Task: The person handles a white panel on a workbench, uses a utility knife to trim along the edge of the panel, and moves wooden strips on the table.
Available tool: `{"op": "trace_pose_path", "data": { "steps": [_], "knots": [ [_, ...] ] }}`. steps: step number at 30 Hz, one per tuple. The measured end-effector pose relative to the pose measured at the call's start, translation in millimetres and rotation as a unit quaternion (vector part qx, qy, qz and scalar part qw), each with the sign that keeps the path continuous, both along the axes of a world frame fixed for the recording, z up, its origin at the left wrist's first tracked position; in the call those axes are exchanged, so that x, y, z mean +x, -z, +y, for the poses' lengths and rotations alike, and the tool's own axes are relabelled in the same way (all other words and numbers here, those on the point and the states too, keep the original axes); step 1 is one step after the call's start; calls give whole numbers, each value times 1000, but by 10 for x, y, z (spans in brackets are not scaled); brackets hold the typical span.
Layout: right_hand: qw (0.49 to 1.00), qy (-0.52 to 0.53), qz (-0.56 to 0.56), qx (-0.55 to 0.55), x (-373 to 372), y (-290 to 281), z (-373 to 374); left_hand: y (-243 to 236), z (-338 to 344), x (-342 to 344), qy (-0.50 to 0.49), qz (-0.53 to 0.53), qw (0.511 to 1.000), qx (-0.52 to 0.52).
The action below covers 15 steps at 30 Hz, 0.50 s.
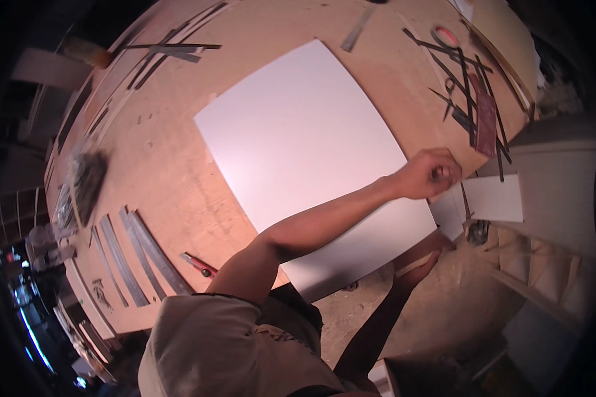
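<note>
Grey strips (pixel 155 251), then a red knife (pixel 200 266), lie at 8 o'clock from the white panel (pixel 298 139) on the wooden table (pixel 179 185). At 4, whether the right hand (pixel 420 267) grips anything I cannot tell; at 3, the left hand (pixel 429 173) curls, any hold unclear.

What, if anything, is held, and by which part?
Cannot be told: the left hand curls at the right edge of the white panel, the right hand near its corner; no hold shows clearly.
</note>
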State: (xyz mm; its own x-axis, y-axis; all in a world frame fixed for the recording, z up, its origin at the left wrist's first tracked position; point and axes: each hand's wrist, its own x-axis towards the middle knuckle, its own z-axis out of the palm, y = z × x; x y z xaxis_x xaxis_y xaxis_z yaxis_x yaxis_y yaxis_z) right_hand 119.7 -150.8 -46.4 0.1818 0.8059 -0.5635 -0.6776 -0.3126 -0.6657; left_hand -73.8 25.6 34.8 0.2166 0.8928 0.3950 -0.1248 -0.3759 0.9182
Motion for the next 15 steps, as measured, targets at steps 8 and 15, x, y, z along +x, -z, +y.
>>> {"op": "trace_pose_path", "data": {
  "steps": [8,15],
  "knots": [
    [995,-27,91,-6,91,-330,-1007,90,-166,-2706,-495,386,779,-4],
    [993,-112,37,-15,-763,-682,-1037,164,-315,-3415,-404,543,702,-222]
  ]
}}
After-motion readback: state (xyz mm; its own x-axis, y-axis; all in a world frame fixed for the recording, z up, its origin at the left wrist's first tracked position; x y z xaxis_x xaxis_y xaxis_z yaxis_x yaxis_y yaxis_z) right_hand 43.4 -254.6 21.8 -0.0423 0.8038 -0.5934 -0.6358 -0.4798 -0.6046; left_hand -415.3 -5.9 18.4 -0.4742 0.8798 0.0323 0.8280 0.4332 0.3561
